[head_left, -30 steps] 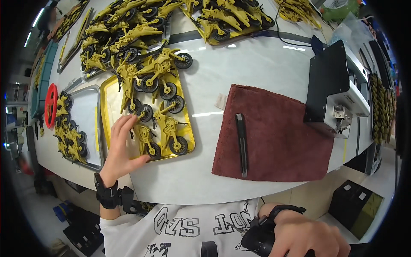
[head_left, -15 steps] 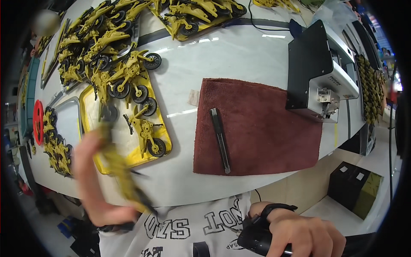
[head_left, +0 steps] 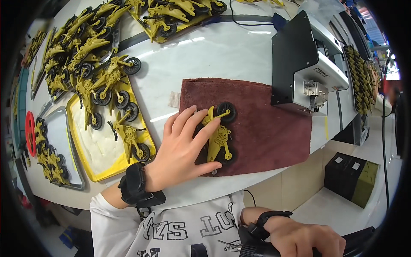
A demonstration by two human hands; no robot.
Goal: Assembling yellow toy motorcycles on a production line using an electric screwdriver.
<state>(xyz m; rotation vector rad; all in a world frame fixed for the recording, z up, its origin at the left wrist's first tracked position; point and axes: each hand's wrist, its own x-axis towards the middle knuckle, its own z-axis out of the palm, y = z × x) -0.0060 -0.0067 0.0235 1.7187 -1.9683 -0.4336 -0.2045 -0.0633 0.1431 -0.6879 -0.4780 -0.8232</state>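
On the folded brown cloth lies a yellow toy motorcycle [head_left: 219, 139] with black wheels. My left hand [head_left: 180, 143] reaches over its left side, thumb near the rear wheel and index finger by the front fork, so the bike sits between them. A dark pen-like tool lies mostly hidden under this hand; only its tip [head_left: 214, 171] shows by the thumb. At the lower right, my right hand [head_left: 302, 240] is closed around a black electric screwdriver [head_left: 257, 249], its thin bit pointing left in front of my shirt.
A yellow-rimmed tray [head_left: 102, 174] with several toy motorcycles stands left of the cloth. Behind it are heaped more bikes [head_left: 85, 43]; a grey tray [head_left: 79, 185] sits further left. A black and silver machine [head_left: 295, 68] stands at the cloth's right back corner.
My left hand has swung right from the yellow tray, bringing the toy motorcycle down onto the cloth over the pen-like tool. My right hand keeps hold of the screwdriver, whose bit now shows clearly.
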